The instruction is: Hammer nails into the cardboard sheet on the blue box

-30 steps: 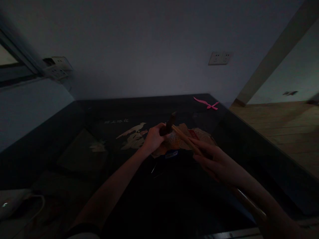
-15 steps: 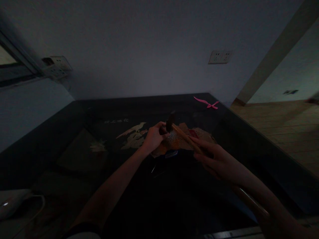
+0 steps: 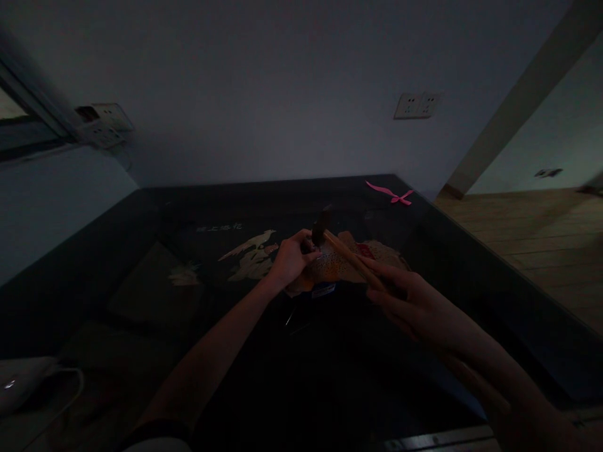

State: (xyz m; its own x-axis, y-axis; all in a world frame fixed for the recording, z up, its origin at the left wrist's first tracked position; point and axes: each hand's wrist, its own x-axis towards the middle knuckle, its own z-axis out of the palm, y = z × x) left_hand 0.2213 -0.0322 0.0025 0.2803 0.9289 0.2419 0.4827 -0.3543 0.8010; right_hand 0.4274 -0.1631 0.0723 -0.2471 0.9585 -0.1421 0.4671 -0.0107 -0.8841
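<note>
Right hand [image 3: 409,301] grips the long wooden-handled hammer with a dark head [image 3: 348,254] partway up its handle, probably for control; head sits just beside the left hand [image 3: 289,260], over the left end of the tan, speckled sheet [image 3: 332,268] on the dark glossy worktop [image 3: 282,201], likely padding. Left thumb and forefinger curl in, can't tell what's pinched; both forearms reach inward from the near side.
</note>
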